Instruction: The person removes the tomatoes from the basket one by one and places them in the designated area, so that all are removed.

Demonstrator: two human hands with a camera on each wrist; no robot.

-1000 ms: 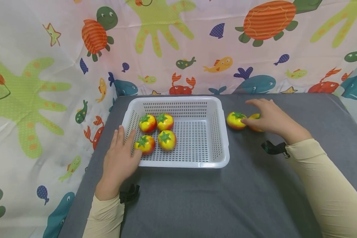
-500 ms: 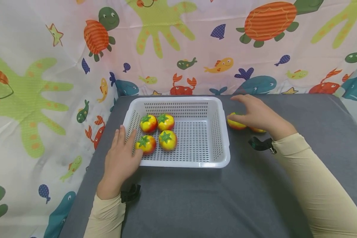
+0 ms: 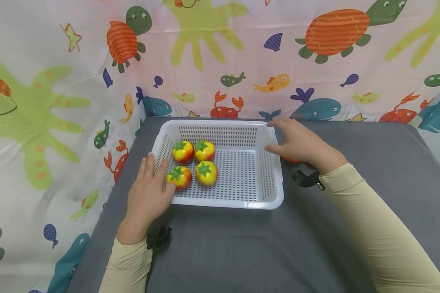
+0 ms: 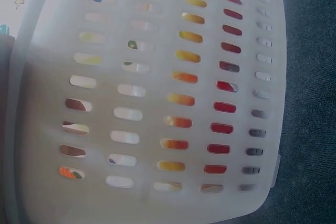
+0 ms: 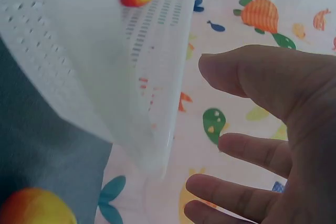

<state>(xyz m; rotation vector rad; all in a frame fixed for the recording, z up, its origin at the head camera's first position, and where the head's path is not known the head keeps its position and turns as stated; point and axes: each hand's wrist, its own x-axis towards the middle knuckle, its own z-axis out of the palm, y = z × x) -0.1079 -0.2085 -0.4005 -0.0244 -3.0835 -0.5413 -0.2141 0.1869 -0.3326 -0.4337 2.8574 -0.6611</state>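
Observation:
A white plastic basket (image 3: 227,203) stands on the dark cloth, with several red-and-yellow toy tomatoes (image 3: 207,173) in its left half. My left hand (image 3: 146,199) rests at the basket's left rim, fingers straight, thumb beside the nearest tomato (image 3: 179,178). In the left wrist view the slotted basket wall (image 4: 152,98) fills the picture. Over the right rim hovers my right hand (image 3: 300,144), thumb and fingers spread with nothing between them. Beneath it a tomato (image 3: 290,159) outside the basket is mostly hidden; the right wrist view shows a tomato (image 5: 37,211) on the cloth.
A dark grey cloth (image 3: 220,248) covers the table. Behind it and along the left hangs a white curtain (image 3: 201,89) printed with sea animals. A dark strap (image 3: 306,179) sits at the right wrist, another strap (image 3: 159,238) at the left.
My right hand has moved left, from above the tomatoes on the cloth to the basket's right rim, still holding nothing. The left hand stays at the left rim.

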